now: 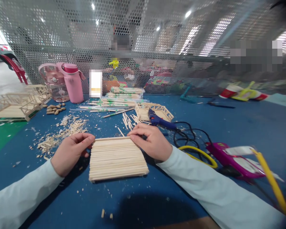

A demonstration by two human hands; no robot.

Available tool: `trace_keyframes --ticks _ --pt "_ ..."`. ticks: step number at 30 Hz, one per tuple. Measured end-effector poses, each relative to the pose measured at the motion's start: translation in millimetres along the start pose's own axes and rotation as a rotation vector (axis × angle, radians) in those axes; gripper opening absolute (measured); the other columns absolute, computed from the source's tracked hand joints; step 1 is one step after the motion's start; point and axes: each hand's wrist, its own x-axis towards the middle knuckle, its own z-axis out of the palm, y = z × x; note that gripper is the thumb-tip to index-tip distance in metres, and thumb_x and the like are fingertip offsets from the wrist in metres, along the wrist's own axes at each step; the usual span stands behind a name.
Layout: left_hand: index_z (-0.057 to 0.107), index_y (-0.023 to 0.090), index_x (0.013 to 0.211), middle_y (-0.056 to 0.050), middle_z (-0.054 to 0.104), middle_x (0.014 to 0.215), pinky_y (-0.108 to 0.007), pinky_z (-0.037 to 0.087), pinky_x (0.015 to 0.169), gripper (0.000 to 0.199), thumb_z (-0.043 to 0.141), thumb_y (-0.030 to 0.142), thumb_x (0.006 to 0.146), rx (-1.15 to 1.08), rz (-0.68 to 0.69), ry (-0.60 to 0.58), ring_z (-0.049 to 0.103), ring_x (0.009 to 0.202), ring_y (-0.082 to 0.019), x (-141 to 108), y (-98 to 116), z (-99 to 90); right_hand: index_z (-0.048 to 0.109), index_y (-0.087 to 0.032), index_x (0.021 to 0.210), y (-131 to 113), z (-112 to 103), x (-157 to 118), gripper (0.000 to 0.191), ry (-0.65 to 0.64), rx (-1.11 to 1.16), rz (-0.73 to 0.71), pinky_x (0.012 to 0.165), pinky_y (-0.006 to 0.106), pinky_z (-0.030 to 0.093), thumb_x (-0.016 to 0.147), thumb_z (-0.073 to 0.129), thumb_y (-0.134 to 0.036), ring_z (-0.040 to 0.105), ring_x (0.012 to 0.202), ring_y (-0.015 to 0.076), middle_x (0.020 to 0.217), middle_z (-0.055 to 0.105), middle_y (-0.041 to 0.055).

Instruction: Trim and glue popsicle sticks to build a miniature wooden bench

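Observation:
A flat panel of pale wooden sticks (116,159), laid side by side, is in front of me over the blue table. One stick (113,138) runs along its far edge. My left hand (72,149) pinches the panel's far left corner between thumb and fingers. At the far edge, right of the middle, my right hand (152,140) has thumb and forefinger closed on that stick. Just beyond the right hand lie a blue glue gun (160,121) and a small railed frame made of sticks (154,112).
Wood scraps (66,133) litter the left side, near peanuts (54,109), a pink bottle (73,83) and stick models (16,106). Bundled sticks (124,95) lie at the back. A black cord (186,135), yellow cable (202,155) and magenta tool (233,159) occupy the right.

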Motion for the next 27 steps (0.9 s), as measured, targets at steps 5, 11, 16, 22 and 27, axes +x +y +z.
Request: trace_keyframes --ticks 5,11,16,22,27 --pt "0.064 0.014 0.074 0.001 0.058 0.062 -0.019 0.038 0.043 0.037 0.068 0.048 0.063 0.028 0.000 0.020 0.046 0.048 -0.007 -1.0 0.0 -0.1 0.069 -0.013 0.072 -2.3 -0.6 1.0 0.013 0.012 0.011 0.174 0.055 0.023 0.040 0.072 0.056 -0.016 0.051 0.057 0.0104 0.066 0.060 0.0030" --pt "0.063 0.014 0.076 0.003 0.054 0.056 -0.018 0.033 0.039 0.038 0.067 0.050 0.063 0.060 -0.012 0.016 0.040 0.043 -0.006 0.4 -1.3 0.7 0.066 -0.014 0.064 -5.8 1.0 2.5 0.010 0.018 0.057 0.311 0.050 0.022 0.036 0.068 0.057 -0.017 0.045 0.052 0.0089 0.061 0.058 0.0005" --pt "0.063 0.014 0.079 0.005 0.046 0.052 -0.016 0.023 0.036 0.040 0.067 0.050 0.063 0.040 -0.054 0.013 0.031 0.040 -0.003 1.4 -2.2 0.1 0.065 -0.014 0.065 -5.8 0.5 2.5 0.011 0.004 0.103 0.346 0.051 0.023 0.035 0.068 0.056 -0.020 0.043 0.052 0.0094 0.057 0.055 -0.0004" --pt "0.061 0.019 0.100 0.002 0.051 0.070 -0.012 0.024 0.035 0.044 0.064 0.048 0.067 -0.106 -0.037 0.137 0.035 0.048 -0.004 -0.8 5.4 -4.4 0.059 -0.015 0.095 -1.1 -16.3 2.1 0.025 0.196 0.278 0.390 0.051 0.023 0.034 0.077 0.046 -0.027 0.041 0.051 0.0089 0.059 0.046 -0.0040" --pt "0.060 0.017 0.098 0.006 0.043 0.052 -0.013 0.021 0.031 0.036 0.063 0.041 0.071 -0.160 -0.189 0.006 0.029 0.038 -0.005 -3.1 0.3 -1.2 0.052 -0.016 0.087 2.9 -7.7 -7.8 0.020 0.011 0.505 0.575 0.042 0.020 0.033 0.076 0.047 -0.032 0.041 0.044 0.0072 0.056 0.050 -0.0046"
